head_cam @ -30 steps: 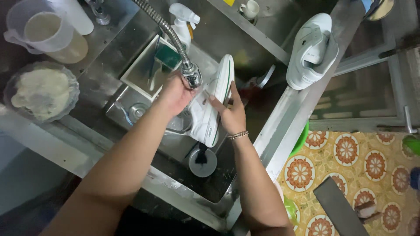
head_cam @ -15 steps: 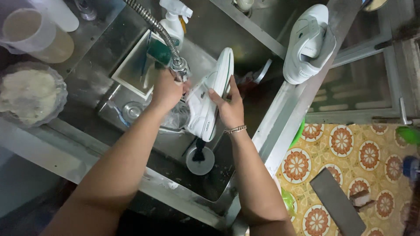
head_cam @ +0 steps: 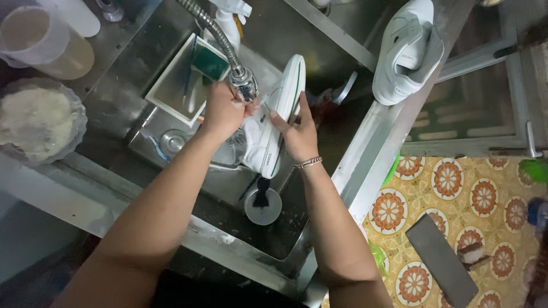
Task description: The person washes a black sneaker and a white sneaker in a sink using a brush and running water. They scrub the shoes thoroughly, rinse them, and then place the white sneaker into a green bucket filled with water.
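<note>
From the head camera, the steel sink (head_cam: 342,177) was crowded: a white tray (head_cam: 171,91) sat at its left, a round cup (head_cam: 263,206) on the floor below the hands. Over the basin, the right hand (head_cam: 297,134) gripped the white sneaker (head_cam: 277,117) on its side, long axis running up-right to down-left. The left hand (head_cam: 224,111) was clenched at the shoe beneath the faucet head (head_cam: 244,82). A second sneaker (head_cam: 408,51) rested on the right rim.

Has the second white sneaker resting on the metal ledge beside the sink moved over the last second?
No. The second white sneaker lies in the same spot against the ledge edge; only the camera view shifted slightly.
</note>
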